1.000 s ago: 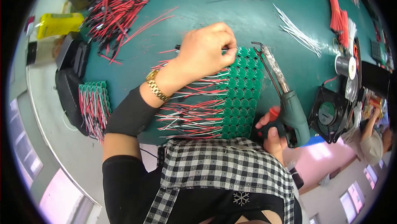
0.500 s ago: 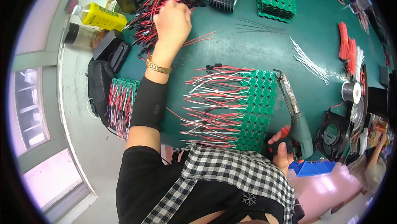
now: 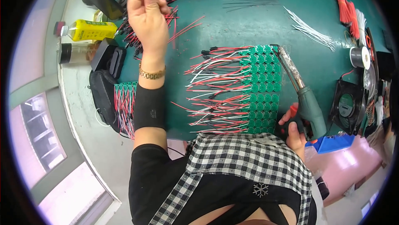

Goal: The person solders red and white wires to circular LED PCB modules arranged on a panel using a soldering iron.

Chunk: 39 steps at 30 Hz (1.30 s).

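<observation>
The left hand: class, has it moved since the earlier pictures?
Yes. The left hand left the green panel of round boards and went to the pile of red and black wires at the mat's far left.

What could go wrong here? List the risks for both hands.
The right hand holds the soldering gun with its tip over the green board panel; untended, it might scorch a board or the red and white leads. The left hand, raised and closed above the loose wire pile, could snag strands.
</observation>
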Motion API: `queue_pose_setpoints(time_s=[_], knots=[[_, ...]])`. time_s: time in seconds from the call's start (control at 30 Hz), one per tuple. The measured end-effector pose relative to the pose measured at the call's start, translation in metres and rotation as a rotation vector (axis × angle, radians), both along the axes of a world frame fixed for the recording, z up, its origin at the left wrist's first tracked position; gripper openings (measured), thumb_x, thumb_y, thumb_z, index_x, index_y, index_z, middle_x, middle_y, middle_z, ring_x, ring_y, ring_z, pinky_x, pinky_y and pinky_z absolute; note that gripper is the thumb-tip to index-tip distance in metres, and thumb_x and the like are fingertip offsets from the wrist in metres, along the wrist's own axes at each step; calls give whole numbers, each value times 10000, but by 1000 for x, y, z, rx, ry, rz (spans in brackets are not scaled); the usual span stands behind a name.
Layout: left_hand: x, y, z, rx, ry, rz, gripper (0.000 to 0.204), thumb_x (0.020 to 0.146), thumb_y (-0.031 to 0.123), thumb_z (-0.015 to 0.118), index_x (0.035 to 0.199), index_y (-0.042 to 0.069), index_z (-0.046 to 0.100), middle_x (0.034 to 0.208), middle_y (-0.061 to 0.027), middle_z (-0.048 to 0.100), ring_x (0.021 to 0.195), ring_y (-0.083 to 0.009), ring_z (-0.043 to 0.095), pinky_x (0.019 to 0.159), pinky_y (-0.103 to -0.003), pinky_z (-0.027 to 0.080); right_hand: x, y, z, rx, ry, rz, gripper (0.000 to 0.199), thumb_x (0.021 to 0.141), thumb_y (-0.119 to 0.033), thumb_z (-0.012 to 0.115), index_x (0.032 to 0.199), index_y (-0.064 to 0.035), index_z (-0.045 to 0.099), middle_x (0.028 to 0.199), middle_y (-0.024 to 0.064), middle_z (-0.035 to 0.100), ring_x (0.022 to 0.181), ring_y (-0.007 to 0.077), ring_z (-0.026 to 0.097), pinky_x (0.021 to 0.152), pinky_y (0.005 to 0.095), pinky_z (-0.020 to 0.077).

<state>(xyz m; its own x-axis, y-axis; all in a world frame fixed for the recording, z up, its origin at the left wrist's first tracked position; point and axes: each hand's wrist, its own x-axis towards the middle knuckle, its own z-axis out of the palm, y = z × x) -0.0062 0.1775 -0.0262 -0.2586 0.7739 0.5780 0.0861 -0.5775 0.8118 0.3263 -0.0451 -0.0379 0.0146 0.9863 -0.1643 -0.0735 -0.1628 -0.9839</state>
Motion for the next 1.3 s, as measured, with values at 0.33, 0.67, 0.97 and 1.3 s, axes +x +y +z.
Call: queue_pose_setpoints(time_s=[0.33, 0.67, 0.97, 1.3], knots=[[58, -35, -28, -432, 374, -172, 163, 991, 153, 449, 1035, 32, 548, 816, 1, 548, 609, -19, 430, 530, -167, 378, -5, 10, -5, 94, -8, 23, 447, 819, -157, 621, 1215, 9, 494, 769, 90, 575, 635, 155, 536, 593, 300, 444], [63, -32, -42, -312, 541, -65, 152, 950, 37, 492, 1097, 13, 519, 798, -36, 645, 593, -50, 506, 549, -197, 435, -4, 17, -8, 130, -11, 55, 412, 806, -70, 600, 1194, 11, 490, 772, 91, 572, 648, 160, 548, 589, 292, 462], [78, -52, -12, -378, 729, -213, 89, 832, 38, 642, 918, 14, 636, 774, -103, 656, 646, -183, 610, 595, -284, 487, -5, 20, -6, 145, -122, 62, 231, 808, -62, 596, 1028, -1, 558, 775, 66, 583, 671, 157, 568, 617, 288, 471], [91, -66, -19, -136, 950, -407, 214, 743, -19, 631, 925, 90, 667, 812, -39, 562, 743, -229, 565, 617, -312, 463, 4, 15, -9, 101, -111, 141, 475, 825, -118, 563, 1260, 48, 468, 978, 137, 563, 704, 177, 546, 610, 302, 465]])
